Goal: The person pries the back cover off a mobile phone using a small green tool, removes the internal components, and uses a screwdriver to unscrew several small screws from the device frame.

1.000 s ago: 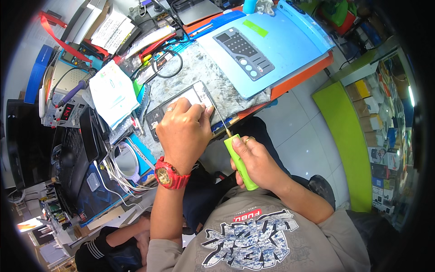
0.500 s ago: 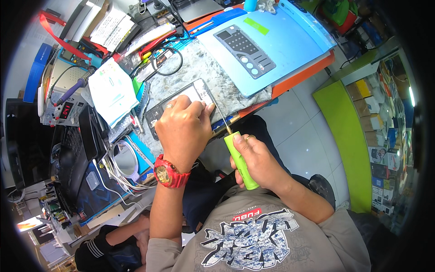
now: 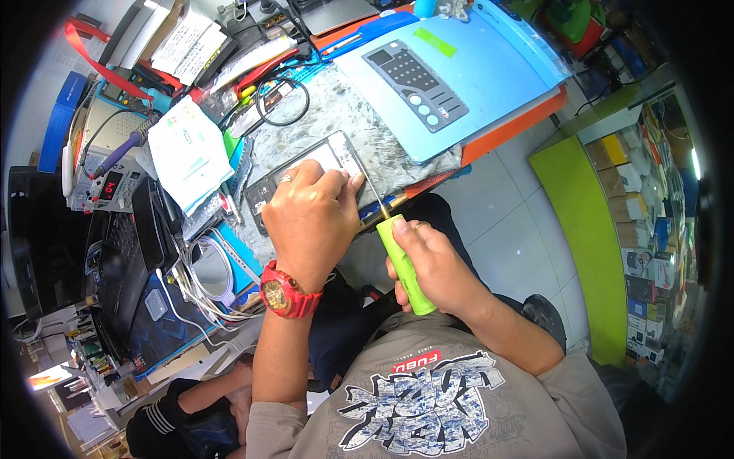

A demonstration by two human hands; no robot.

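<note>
My left hand [image 3: 310,206], a red watch on its wrist, has its fingers curled down on an opened dark phone [image 3: 339,151] with a white inner panel, lying on a grey mottled work mat [image 3: 298,141]. My right hand [image 3: 428,264] grips the light green handle [image 3: 394,241] of a tool. Its thin metal shaft [image 3: 375,191] runs up along the phone's right edge, by my left hand's fingertips; whether it touches the phone I cannot tell.
A blue folder [image 3: 493,73] sits at upper right, white papers [image 3: 187,149] and a soldering iron [image 3: 130,145] at left. Cables [image 3: 214,271] hang near a laptop [image 3: 130,275]. A co-worker's arm [image 3: 206,394] shows at lower left. A green-edged display case [image 3: 566,237] stands right.
My right hand and the green tool have moved slightly up toward the mat. The phone under my left hand has shifted a little upward too.
</note>
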